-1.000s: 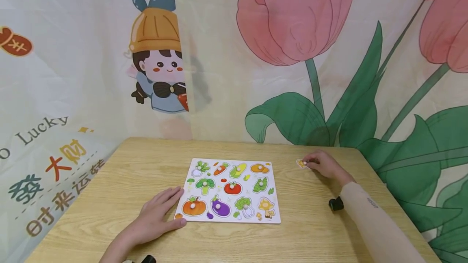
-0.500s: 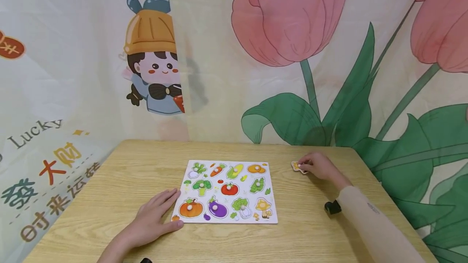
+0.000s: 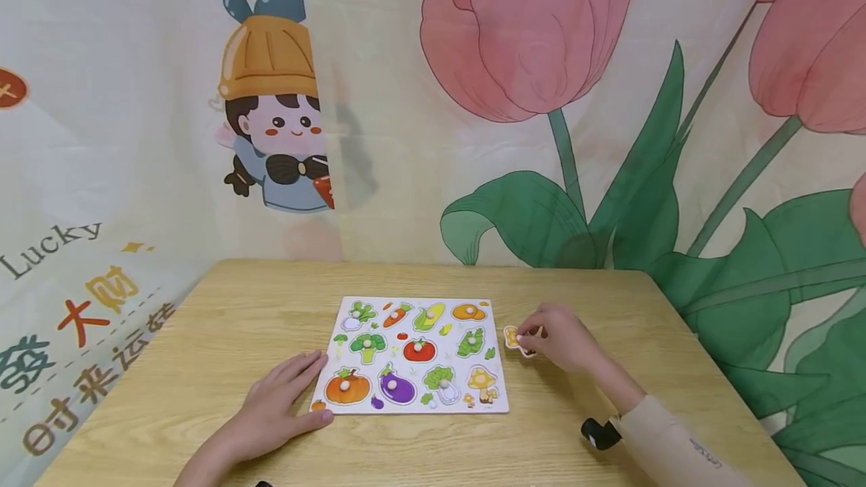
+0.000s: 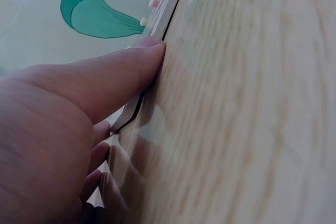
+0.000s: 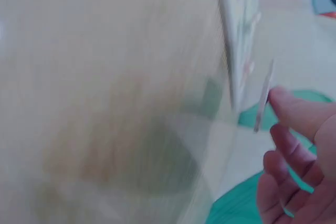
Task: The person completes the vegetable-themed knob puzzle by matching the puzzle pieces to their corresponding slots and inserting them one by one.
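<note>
A white wooden knob puzzle board [image 3: 409, 407] printed with vegetables lies flat on the table. My left hand [image 3: 271, 404] rests at its near left corner, fingers extended against the left side and thumb at the front edge. The left wrist view shows the left thumb [image 4: 121, 69] touching the board's edge. Just right of the board, my right hand [image 3: 567, 338] pinches a mushroom puzzle piece [image 3: 512, 337] between thumb and fingers, held above the table. From the right wrist camera the piece [image 5: 264, 98] appears edge-on. On the board, the mushroom picture [image 3: 482, 383] at the near right has no knob.
Knobbed pieces, among them a pumpkin [image 3: 348, 391], an eggplant [image 3: 401, 389] and a tomato [image 3: 419, 351], sit in the board. The wooden table [image 3: 203, 337] ends at a printed fabric backdrop [image 3: 386, 96]. A black wrist camera [image 3: 599, 434] is on the right wrist.
My right hand has brought the mushroom piece from the far right of the table leftward and nearer, close to the board's right edge. The left hand has stayed at the board's corner.
</note>
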`<state>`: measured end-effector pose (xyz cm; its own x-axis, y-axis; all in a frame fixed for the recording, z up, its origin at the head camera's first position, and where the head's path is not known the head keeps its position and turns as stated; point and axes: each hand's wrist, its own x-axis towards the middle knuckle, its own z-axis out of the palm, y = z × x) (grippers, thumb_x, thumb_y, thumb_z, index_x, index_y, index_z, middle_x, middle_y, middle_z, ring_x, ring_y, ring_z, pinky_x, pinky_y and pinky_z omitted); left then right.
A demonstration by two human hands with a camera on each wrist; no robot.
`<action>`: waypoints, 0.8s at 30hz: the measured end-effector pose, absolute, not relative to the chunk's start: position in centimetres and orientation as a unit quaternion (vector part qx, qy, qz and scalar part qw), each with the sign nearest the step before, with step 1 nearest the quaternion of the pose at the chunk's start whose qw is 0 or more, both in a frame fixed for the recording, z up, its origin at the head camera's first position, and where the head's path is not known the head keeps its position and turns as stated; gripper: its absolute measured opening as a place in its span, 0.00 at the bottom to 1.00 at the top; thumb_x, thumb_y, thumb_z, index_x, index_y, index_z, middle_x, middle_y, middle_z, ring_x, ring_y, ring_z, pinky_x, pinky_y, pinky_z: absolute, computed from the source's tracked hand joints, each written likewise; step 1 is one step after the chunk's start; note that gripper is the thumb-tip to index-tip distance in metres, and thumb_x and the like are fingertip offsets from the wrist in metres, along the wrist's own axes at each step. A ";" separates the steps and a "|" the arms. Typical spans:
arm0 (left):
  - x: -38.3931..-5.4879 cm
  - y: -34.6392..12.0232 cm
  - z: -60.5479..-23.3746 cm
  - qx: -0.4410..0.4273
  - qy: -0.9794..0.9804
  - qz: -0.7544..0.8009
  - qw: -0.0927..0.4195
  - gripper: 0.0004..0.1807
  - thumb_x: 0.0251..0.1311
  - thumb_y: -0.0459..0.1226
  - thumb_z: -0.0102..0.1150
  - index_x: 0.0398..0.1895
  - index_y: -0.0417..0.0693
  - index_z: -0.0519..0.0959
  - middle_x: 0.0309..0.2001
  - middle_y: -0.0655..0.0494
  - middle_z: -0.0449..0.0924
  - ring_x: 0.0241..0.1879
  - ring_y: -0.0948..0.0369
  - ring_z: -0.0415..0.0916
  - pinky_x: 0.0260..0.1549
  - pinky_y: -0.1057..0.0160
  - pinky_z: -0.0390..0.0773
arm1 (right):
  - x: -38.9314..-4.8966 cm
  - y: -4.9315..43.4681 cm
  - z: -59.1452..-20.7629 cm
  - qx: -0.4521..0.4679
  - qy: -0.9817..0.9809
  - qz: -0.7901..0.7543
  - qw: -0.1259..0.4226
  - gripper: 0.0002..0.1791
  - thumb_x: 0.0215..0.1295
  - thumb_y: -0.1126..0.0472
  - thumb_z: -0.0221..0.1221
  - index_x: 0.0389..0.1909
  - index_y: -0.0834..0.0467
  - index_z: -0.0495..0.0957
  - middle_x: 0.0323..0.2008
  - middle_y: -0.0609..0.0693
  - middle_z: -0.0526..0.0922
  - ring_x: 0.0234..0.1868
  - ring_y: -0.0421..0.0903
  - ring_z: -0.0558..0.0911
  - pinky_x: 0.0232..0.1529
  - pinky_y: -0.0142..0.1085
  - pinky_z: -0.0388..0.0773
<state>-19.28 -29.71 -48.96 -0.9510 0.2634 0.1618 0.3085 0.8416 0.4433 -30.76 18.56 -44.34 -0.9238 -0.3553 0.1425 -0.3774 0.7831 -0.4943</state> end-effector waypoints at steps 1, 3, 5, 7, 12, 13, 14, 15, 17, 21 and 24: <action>-19.2 -29.8 -48.9 -0.148 -0.959 -0.236 0.049 0.50 0.62 0.65 0.69 0.81 0.49 0.68 0.80 0.46 0.65 0.78 0.38 0.56 0.63 0.25 0.60 | -30.2 18.1 -44.2 0.190 -0.944 0.269 0.021 0.04 0.66 0.61 0.74 0.38 0.48 0.92 0.33 0.41 0.80 0.33 0.42 0.74 0.31 0.33 0.74; -19.1 -29.9 -48.9 -0.146 -0.960 -0.235 0.051 0.50 0.62 0.64 0.69 0.81 0.49 0.68 0.79 0.45 0.65 0.78 0.38 0.57 0.62 0.25 0.60 | -29.1 17.3 -44.1 0.182 -0.944 0.274 0.023 0.04 0.65 0.61 0.75 0.36 0.47 0.92 0.32 0.40 0.79 0.32 0.42 0.74 0.30 0.34 0.75; -19.0 -30.0 -48.8 -0.146 -0.959 -0.235 0.055 0.50 0.62 0.64 0.70 0.80 0.48 0.69 0.79 0.44 0.65 0.78 0.38 0.56 0.61 0.25 0.61 | -28.2 16.7 -44.0 0.171 -0.945 0.276 0.030 0.05 0.65 0.60 0.75 0.35 0.46 0.92 0.32 0.39 0.79 0.32 0.42 0.74 0.30 0.34 0.74; -19.0 -30.0 -48.8 -0.144 -0.959 -0.237 0.054 0.50 0.61 0.64 0.70 0.80 0.48 0.69 0.79 0.45 0.65 0.78 0.38 0.56 0.61 0.26 0.60 | -27.3 16.2 -44.2 0.162 -0.946 0.277 0.036 0.05 0.65 0.60 0.75 0.34 0.45 0.92 0.31 0.39 0.78 0.31 0.41 0.73 0.29 0.33 0.74; -19.2 -29.9 -48.9 -0.147 -0.958 -0.240 0.050 0.50 0.61 0.64 0.70 0.80 0.49 0.69 0.79 0.45 0.65 0.78 0.38 0.56 0.61 0.27 0.60 | -25.6 15.1 -44.7 0.160 -0.945 0.281 0.054 0.04 0.63 0.60 0.76 0.32 0.46 0.91 0.30 0.37 0.78 0.30 0.39 0.73 0.29 0.32 0.73; -19.2 -29.8 -48.9 -0.148 -0.958 -0.239 0.051 0.49 0.61 0.63 0.70 0.80 0.49 0.69 0.79 0.45 0.65 0.78 0.38 0.56 0.61 0.27 0.60 | -25.4 14.9 -44.8 0.162 -0.945 0.280 0.057 0.04 0.63 0.60 0.76 0.32 0.46 0.91 0.30 0.37 0.79 0.30 0.39 0.73 0.30 0.32 0.73; -19.2 -29.8 -48.9 -0.150 -0.958 -0.239 0.052 0.49 0.61 0.63 0.70 0.80 0.48 0.69 0.79 0.45 0.66 0.78 0.38 0.56 0.61 0.27 0.60 | -25.1 14.6 -44.8 0.164 -0.945 0.278 0.060 0.04 0.63 0.60 0.76 0.32 0.47 0.91 0.30 0.37 0.79 0.30 0.39 0.73 0.30 0.32 0.73; -19.2 -29.8 -49.0 -0.151 -0.958 -0.238 0.052 0.49 0.61 0.63 0.70 0.80 0.48 0.69 0.79 0.44 0.66 0.77 0.38 0.57 0.61 0.27 0.60 | -24.9 14.3 -44.8 0.164 -0.945 0.276 0.061 0.04 0.64 0.59 0.76 0.32 0.47 0.91 0.30 0.37 0.79 0.30 0.39 0.73 0.31 0.31 0.73; -19.2 -29.7 -49.0 -0.152 -0.958 -0.238 0.052 0.49 0.61 0.63 0.71 0.80 0.47 0.69 0.79 0.44 0.66 0.77 0.38 0.57 0.60 0.27 0.61 | -24.4 13.8 -44.8 0.160 -0.947 0.273 0.059 0.04 0.64 0.59 0.75 0.32 0.46 0.91 0.30 0.37 0.78 0.31 0.38 0.73 0.31 0.31 0.73; -19.5 -29.7 -49.2 -0.151 -0.958 -0.237 0.050 0.50 0.61 0.64 0.70 0.80 0.48 0.69 0.79 0.44 0.66 0.78 0.38 0.56 0.60 0.27 0.60 | -23.7 12.8 -45.0 0.148 -0.949 0.272 0.059 0.04 0.64 0.58 0.75 0.31 0.46 0.91 0.30 0.38 0.77 0.32 0.39 0.73 0.32 0.32 0.73; -19.7 -29.7 -49.3 -0.151 -0.959 -0.236 0.049 0.50 0.61 0.64 0.70 0.80 0.48 0.69 0.79 0.45 0.65 0.78 0.39 0.55 0.60 0.27 0.60 | -23.3 12.2 -45.3 0.138 -0.950 0.273 0.064 0.04 0.64 0.59 0.76 0.31 0.47 0.91 0.30 0.39 0.77 0.32 0.38 0.73 0.34 0.32 0.72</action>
